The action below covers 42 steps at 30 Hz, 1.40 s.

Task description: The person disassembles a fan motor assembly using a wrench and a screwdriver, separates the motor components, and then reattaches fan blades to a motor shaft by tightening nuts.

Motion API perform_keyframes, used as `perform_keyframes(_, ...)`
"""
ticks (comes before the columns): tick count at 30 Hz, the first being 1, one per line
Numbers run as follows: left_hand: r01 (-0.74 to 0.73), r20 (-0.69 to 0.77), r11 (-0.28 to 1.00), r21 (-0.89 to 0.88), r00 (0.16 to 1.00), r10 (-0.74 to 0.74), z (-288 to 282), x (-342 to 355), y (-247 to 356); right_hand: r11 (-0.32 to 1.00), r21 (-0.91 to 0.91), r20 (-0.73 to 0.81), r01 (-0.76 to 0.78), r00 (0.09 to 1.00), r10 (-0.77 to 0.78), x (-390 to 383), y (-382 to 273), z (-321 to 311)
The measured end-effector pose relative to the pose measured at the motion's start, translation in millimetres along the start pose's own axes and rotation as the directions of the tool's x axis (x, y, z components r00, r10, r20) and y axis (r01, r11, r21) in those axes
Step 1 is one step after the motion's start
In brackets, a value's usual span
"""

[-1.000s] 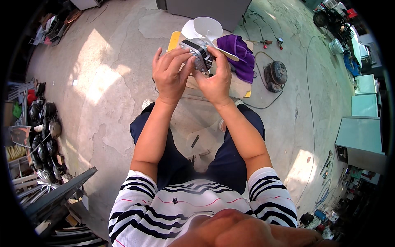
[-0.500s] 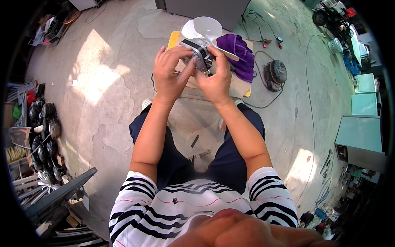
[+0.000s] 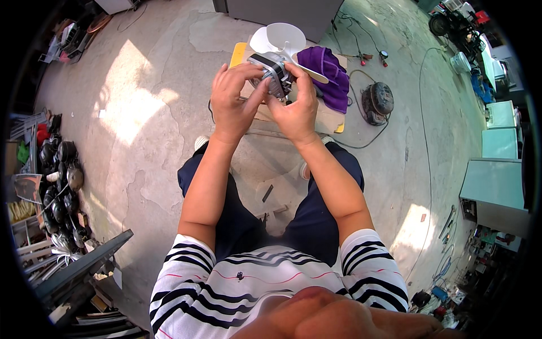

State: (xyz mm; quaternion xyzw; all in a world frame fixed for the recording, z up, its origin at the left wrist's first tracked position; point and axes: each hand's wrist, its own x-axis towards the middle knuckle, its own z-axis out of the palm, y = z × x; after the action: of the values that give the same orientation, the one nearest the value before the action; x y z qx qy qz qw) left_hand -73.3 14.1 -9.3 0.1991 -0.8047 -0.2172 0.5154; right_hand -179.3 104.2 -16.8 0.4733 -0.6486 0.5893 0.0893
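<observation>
Slightly inward, the left hand is shifted. Between it and the right hand the metal motor is clamped — seemingly for steadiness.

Sunlight glares in patches on the floor.

Pretty sure this is a repair workshop, and a well-used one. Bare, patchy concrete floor, a motor being handled right over a low bench, white fan blades poking past its far edge and a purple rag on the right side. Off the right edge sits a grimy domed thing, looks like a compressor, with a gauge lying off the far right corner. Well left of the bench there's a heap of black parts; well right, a long cable and loads of clutter.
</observation>
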Motion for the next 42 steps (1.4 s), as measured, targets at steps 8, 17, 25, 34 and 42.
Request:
perform_keyframes(8,0.268,-0.201,0.919,-0.290,0.922,-0.332,-5,0,-12,0.999,0.051,-0.028,-0.019,0.999,0.020,-2,-7,-5)
perform_keyframes(17,0.581,0.349,0.796,-0.173,0.791,-0.502,8,4,-28,0.936,0.353,-0.062,-0.002,0.998,0.026,-1,-2,-41)
perform_keyframes(25,0.326,0.541,0.942,0.074,0.781,-0.313,68,-8,-34,0.923,0.384,-0.028,-0.027,0.999,0.041,-9,0,-61)
perform_keyframes(34,0.334,0.483,0.927,0.169,0.792,-0.373,68,-2,-14,0.928,0.354,0.020,-0.111,0.994,0.111,-2,9,-65)
perform_keyframes(42,0.781,0.612,0.231,-0.581,0.606,-0.508,32,-4,9,0.993,0.103,-0.062,0.048,0.997,-0.042,4,17,-54)
